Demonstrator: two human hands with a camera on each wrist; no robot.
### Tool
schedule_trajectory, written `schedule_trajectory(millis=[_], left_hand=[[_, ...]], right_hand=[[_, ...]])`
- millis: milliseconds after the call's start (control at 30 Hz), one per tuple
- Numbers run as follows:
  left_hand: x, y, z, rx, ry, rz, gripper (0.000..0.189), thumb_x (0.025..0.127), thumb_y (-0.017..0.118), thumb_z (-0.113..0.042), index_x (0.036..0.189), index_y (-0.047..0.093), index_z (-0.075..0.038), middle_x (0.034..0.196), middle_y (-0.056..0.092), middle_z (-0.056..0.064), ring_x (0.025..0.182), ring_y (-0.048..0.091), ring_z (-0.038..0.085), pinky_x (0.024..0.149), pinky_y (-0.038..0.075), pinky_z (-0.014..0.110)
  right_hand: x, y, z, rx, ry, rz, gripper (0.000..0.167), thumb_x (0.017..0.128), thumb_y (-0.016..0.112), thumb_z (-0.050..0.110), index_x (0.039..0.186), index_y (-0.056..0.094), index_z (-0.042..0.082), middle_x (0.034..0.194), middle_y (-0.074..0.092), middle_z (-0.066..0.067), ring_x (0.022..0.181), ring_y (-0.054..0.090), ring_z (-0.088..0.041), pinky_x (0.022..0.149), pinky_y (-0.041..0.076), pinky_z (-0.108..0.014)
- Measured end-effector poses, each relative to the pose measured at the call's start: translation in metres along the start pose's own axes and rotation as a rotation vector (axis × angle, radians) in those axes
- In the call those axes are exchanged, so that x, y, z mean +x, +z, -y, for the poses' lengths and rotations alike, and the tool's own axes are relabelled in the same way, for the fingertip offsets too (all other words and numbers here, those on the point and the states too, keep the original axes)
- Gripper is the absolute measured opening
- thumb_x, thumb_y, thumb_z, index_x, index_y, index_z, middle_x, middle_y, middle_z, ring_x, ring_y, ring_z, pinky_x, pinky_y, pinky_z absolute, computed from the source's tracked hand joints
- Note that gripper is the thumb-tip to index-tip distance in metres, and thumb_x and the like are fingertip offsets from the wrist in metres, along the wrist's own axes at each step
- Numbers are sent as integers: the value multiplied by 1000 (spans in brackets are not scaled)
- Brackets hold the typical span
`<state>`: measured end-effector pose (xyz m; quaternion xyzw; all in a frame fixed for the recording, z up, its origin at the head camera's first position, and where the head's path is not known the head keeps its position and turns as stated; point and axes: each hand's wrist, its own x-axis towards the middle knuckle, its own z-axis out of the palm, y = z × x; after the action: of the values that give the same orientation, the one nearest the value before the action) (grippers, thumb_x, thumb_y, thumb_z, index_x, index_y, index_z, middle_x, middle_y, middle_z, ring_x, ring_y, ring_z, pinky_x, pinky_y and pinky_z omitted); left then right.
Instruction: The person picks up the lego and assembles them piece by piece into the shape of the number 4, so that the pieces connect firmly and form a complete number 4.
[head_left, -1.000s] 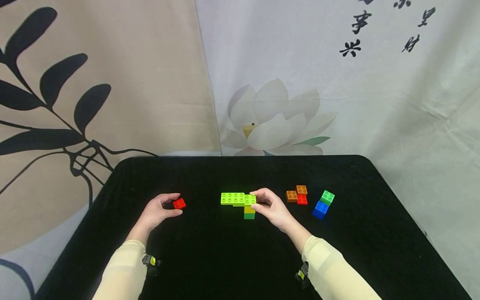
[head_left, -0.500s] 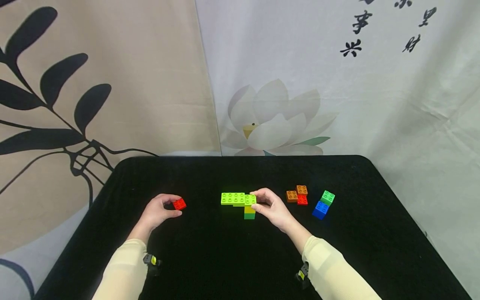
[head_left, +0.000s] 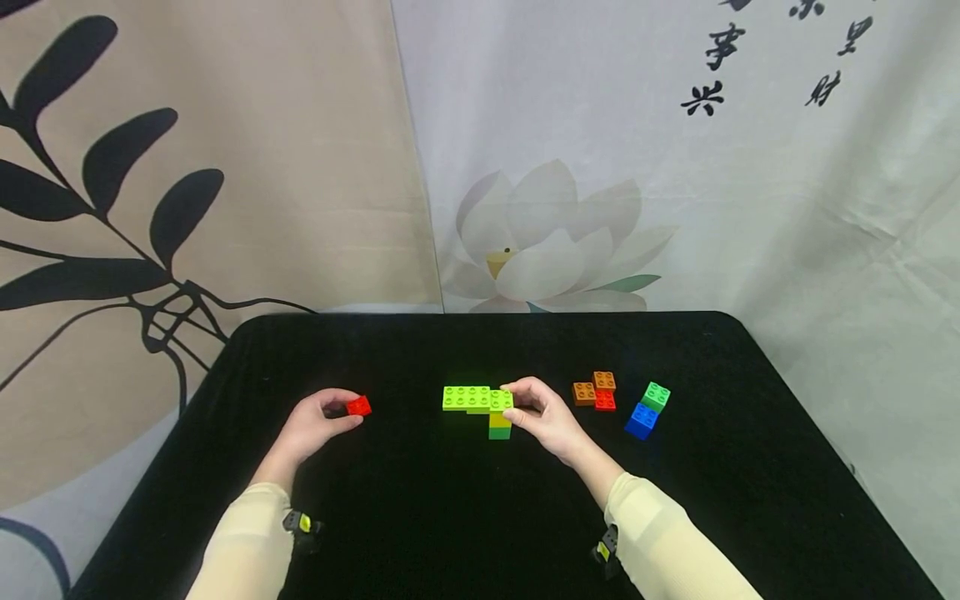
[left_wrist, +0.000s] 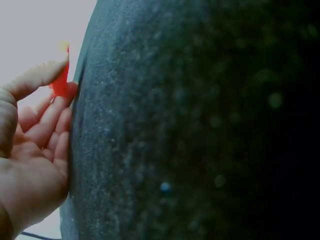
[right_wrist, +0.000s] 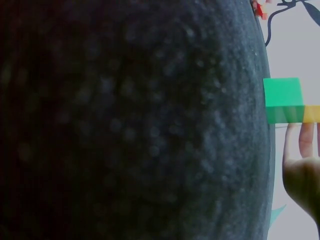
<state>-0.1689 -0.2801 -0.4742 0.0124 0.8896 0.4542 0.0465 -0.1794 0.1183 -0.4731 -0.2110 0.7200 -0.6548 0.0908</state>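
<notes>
At the left of the table, my left hand (head_left: 313, 425) pinches a small red toy brick (head_left: 359, 406) between thumb and fingers. The left wrist view shows the thumb on one side of that brick (left_wrist: 60, 82) and fingertips on the other. Near the middle stands a joined brick build (head_left: 465, 398), with lime bricks on top and yellow and green ones beneath its right end. My right hand (head_left: 551, 423) grips this right end with thumb and forefinger. In the right wrist view the build's green brick (right_wrist: 283, 95) is in front of the fingers.
Right of the right hand lies a group of two orange bricks (head_left: 583, 393) and a red brick (head_left: 604, 401). Farther right, a green brick (head_left: 656, 396) adjoins a blue brick (head_left: 641, 421). A black cloth (head_left: 442, 517) covers the table; a printed curtain hangs behind.
The red brick has turned a little between my left thumb and fingers, so it sits straighter. My right hand and the brick build have stayed in place.
</notes>
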Motion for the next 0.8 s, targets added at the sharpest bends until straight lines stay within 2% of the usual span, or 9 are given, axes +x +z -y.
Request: schedule_trajectory(millis=[133,367,633,800], left_hand=[[-2,-1,-5,-32,25,13,37,89,74,-19,121,61,-3,120,63,17,110,58,34,94,49,53],[-2,7,-18,-71,75,85,35,88,75,-17,118,62,-4,111,65,12,100,62,27,86,53,40],[-2,26,-38,-140,136,178,36,87,75,-13,119,62,-5,108,65,10,98,63,26,84,54,37],[-2,38,-53,-180,186,209,35,86,76,-10,118,62,-4,106,65,11,96,63,27,83,53,39]], right_hand=[[0,1,0,-1,-5,2,33,94,64,3,126,55,0,121,60,-23,111,57,-36,96,48,-37],[0,0,0,-3,-10,2,32,94,64,3,125,55,0,121,60,-22,112,57,-35,96,49,-36],[0,-1,-1,-4,-15,3,33,94,64,3,125,55,0,121,60,-22,112,57,-35,96,48,-37],[-1,-1,0,3,-7,5,33,94,64,3,125,55,0,122,60,-22,112,57,-34,96,48,-38]])
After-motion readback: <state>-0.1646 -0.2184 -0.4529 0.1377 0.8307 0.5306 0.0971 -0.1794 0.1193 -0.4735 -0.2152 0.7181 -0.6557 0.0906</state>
